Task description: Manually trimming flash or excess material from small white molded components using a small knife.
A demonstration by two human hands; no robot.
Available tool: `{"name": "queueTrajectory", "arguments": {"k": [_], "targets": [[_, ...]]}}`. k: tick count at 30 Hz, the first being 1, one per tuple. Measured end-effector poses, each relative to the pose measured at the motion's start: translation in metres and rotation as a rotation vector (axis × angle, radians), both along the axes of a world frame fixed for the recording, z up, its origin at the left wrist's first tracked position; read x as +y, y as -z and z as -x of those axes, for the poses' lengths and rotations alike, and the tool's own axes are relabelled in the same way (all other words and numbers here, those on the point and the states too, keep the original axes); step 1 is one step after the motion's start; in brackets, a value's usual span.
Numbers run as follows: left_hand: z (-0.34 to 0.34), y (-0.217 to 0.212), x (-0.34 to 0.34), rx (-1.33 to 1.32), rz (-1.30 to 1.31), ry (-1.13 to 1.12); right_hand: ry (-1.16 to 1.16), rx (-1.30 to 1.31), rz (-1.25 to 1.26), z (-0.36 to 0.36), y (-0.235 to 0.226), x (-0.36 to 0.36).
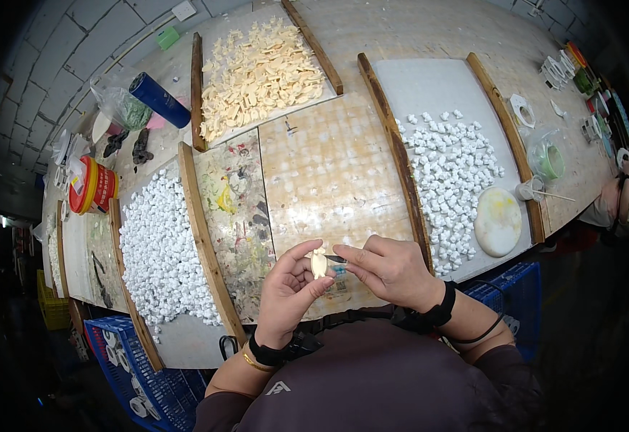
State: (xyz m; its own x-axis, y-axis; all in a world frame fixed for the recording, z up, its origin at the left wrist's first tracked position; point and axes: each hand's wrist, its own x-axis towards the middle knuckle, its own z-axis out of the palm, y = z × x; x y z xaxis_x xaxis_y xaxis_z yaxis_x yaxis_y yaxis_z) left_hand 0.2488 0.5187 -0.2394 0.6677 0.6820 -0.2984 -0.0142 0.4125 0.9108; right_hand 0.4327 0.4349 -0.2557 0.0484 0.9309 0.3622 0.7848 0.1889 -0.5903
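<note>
My left hand [289, 291] pinches a small cream-coloured cast piece [319, 264] between thumb and fingers, just above the near edge of the workbench. My right hand [390, 270] holds a thin dark-bladed tool [335, 259] whose tip touches the piece. Both wrists wear black bands. The hands hover over a paint-stained board [329, 180].
White small pieces lie heaped on a tray at left [157, 245] and on a tray at right [452, 173]. Cream pieces fill a far tray [257, 72]. A round white dish [498, 222], a red bucket [92, 187], a blue can [159, 101] and blue crates [123, 345] stand around.
</note>
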Motion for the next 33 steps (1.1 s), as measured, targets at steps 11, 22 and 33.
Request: {"name": "queueTrajectory", "arguments": {"k": [11,22,33], "targets": [[0.0,0.002,0.002,-0.018,0.021,-0.038,0.041,0.395,0.224,-0.002,-0.001,-0.005],[0.0,0.008,0.0,-0.044,0.074,-0.078,-0.12,0.423,0.308,0.008,0.011,-0.007],[-0.004,0.005,-0.004,-0.039,0.057,-0.033,-0.211,1.223,0.823,0.013,0.007,0.003]]}}
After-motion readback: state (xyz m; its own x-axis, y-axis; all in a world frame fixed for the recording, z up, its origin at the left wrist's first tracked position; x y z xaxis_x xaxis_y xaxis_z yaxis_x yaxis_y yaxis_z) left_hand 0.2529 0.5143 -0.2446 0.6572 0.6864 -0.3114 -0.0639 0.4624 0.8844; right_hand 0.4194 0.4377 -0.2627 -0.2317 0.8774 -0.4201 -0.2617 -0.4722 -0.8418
